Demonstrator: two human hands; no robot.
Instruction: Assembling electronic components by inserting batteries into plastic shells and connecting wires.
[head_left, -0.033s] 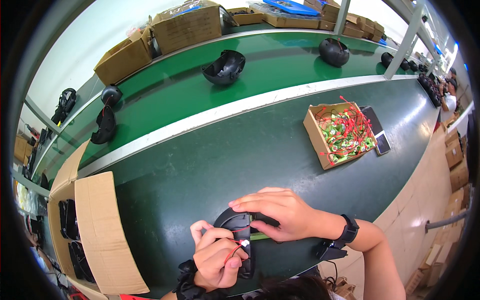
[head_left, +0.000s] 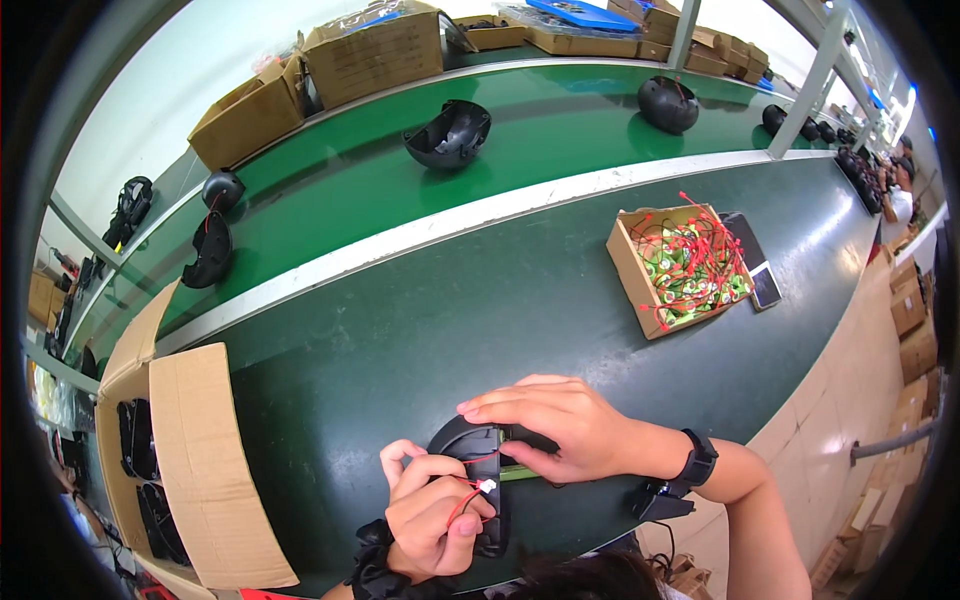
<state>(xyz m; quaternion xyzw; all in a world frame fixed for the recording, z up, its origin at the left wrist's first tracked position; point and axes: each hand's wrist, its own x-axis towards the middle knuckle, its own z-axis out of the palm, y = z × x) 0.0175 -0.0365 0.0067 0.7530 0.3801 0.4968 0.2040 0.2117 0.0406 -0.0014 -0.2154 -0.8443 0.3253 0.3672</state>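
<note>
The right hand [head_left: 560, 425] covers much of the black curved plastic shell [head_left: 470, 445], whose lower end disappears behind the left hand [head_left: 435, 515]. Left of that shell, the open brown cardboard box [head_left: 200, 470] is cut off by the picture's rim, its dark contents unclear. Far right of the shell, small black rounded pieces [head_left: 850, 160] blur together.

A matt black plastic shell [head_left: 470, 445] lies on the smooth dark-green table [head_left: 420, 330], beside plain brown cardboard boxes [head_left: 200, 470].
</note>
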